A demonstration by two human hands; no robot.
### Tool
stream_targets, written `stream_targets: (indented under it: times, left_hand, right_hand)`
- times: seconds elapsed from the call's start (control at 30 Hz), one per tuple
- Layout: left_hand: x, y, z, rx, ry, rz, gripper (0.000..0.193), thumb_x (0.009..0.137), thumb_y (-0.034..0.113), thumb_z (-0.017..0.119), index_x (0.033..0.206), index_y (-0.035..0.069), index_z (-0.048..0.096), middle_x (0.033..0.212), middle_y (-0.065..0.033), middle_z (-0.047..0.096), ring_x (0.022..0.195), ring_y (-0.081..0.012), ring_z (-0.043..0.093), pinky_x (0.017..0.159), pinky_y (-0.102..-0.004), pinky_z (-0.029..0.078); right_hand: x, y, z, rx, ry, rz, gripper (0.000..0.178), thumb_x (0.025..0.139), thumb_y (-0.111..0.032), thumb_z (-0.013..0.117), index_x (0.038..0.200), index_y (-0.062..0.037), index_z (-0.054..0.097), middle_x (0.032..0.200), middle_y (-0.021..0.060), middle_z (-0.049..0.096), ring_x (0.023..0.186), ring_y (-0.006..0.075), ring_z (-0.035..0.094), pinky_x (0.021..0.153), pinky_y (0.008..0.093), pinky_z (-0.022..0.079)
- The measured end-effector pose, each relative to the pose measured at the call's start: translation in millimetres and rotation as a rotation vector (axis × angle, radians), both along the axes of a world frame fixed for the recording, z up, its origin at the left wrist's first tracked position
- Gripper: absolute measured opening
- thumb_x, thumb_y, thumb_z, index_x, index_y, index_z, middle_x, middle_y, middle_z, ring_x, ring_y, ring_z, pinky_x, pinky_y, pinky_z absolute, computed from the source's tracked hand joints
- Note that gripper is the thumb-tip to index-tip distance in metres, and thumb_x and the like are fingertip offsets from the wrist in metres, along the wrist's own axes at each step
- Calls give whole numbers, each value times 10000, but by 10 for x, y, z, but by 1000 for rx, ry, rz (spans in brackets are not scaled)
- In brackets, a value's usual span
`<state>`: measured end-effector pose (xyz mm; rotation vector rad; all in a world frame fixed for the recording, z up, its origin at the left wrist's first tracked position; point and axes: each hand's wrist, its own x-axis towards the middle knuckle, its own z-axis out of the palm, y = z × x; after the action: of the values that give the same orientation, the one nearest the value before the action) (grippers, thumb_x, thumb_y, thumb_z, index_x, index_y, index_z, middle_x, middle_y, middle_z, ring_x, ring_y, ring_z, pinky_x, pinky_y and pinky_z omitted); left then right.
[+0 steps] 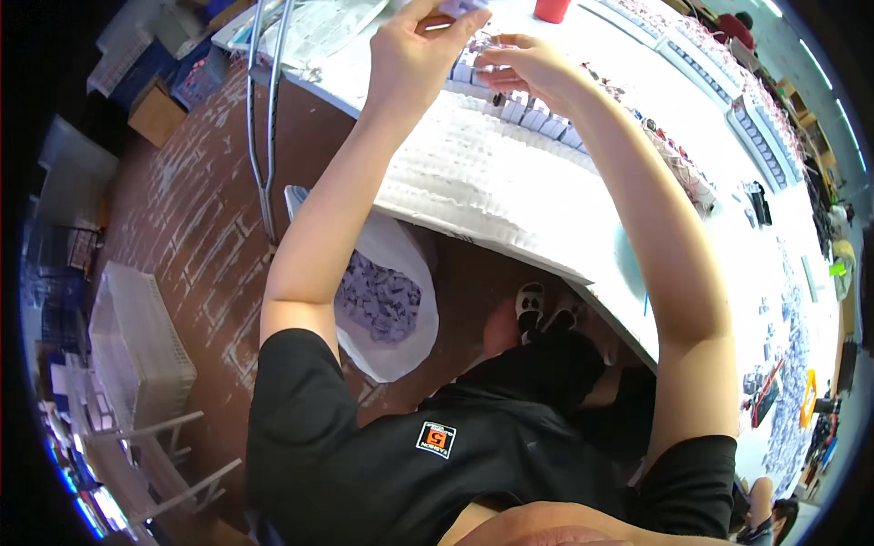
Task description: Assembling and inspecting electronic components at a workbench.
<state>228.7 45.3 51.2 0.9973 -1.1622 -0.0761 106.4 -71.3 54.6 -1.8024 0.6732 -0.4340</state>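
Observation:
My left hand [407, 59] is raised over the far edge of the white table, its thumb and fingers pinched on a small pale lilac piece [464, 7], partly cut off by the top of the picture. Close beside it, my right hand [533, 71] has its fingers stretched out and slightly apart, over the left end of a row of small pale blocks [537, 118]. Whether its fingertips touch a block is hard to make out. A white ridged sheet [464, 187] lies on the near side of the row.
A red cup [552, 9] stands beyond my hands. Long trays [696, 68] of small parts with wires line the far right. Left of the table are a metal stand [259, 118] and an open white bag [414, 350] of lilac pieces. A crate [137, 355] sits on the floor.

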Motion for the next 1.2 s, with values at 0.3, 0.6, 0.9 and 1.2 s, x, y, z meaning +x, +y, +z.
stream_targets:
  times: [0.3, 0.6, 0.9, 1.2]
  left_hand:
    - [83, -11, -382, 394, -306, 52, 320, 872, 233, 774, 1142, 69, 725, 919, -98, 748, 861, -153, 709, 770, -279, 559]
    - [193, -131, -472, 613, -310, -135, 322, 852, 249, 780, 1134, 100, 745, 950, -62, 763, 872, -150, 712, 814, -285, 545]
    - [220, -82, -300, 724, -357, -61, 441, 775, 397, 833, 1066, 75, 754, 905, -70, 744, 814, -143, 712, 791, -296, 549]
    - [-56, -69, -204, 766, -443, 142, 446, 789, 413, 815, 1032, 47, 740, 798, -92, 726, 699, -148, 699, 672, -285, 548]
  right_hand:
    - [-148, -307, -290, -131, -185, 35, 617, 873, 110, 446, 1479, 1, 406, 1437, 197, 523, 1176, 238, 623, 1031, 309, 489]
    - [-497, -267, -125, -735, 86, -26, 403, 965, -67, 547, 1367, -58, 572, 1123, 152, 727, 1030, 211, 698, 915, 323, 548]
    - [-1125, 351, 45, -896, 32, 20, 307, 936, -80, 580, 1230, -64, 663, 1010, 180, 726, 922, 318, 715, 837, 387, 557]
    - [-1187, 648, 83, -829, 147, 127, 258, 930, -68, 627, 1181, -42, 682, 1066, 164, 722, 971, 283, 715, 859, 383, 560]
